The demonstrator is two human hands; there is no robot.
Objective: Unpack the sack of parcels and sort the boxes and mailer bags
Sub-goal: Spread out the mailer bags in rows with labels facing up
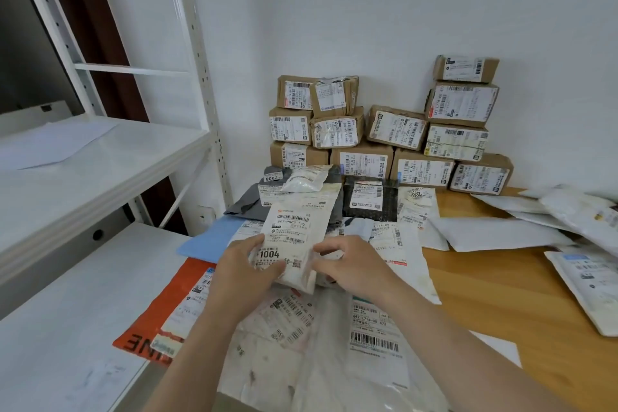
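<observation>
Both hands hold 1 white mailer bag, labelled 1004, just above the pile of mailer bags on the wooden surface. The left hand grips its lower left edge, fingers curled round it. The right hand pinches the lower right edge with bent fingers. Stacked cardboard boxes stand beyond against the wall. An orange mailer lies at the left beside the white shelf rack.
</observation>
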